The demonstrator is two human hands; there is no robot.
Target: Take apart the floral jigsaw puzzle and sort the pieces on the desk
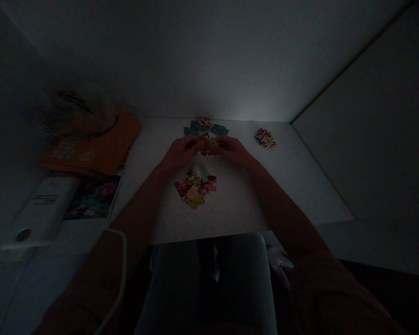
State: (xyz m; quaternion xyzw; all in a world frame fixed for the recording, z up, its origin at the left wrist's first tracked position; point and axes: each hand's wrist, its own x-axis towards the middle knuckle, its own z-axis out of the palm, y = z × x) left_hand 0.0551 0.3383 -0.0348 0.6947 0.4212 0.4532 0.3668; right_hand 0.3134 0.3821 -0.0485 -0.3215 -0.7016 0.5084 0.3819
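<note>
Jigsaw puzzle pieces (pixel 208 148) in red-brown and yellow-green lie between my two hands near the back of the white table. Closed on their left side is my left hand (pixel 180 151), its fingertips on the pieces. From the right, my right hand (pixel 234 150) grips them with thumb and fingers. Dim light hides how many pieces are held and whether they are joined. Nearer to me rests a loose heap of pink, green and red puzzle pieces (pixel 195 188). Teal puzzle pieces (pixel 219 130) lie just behind my hands, by the wall.
A separate small pile of puzzle pieces (pixel 265 138) sits at the back right. On the left are an orange bag (pixel 91 153), a clear plastic bag (pixel 80 111), a colourful printed picture (pixel 92 197) and a white box-shaped object (pixel 43 204). A pale cable (pixel 123 260) crosses my left forearm.
</note>
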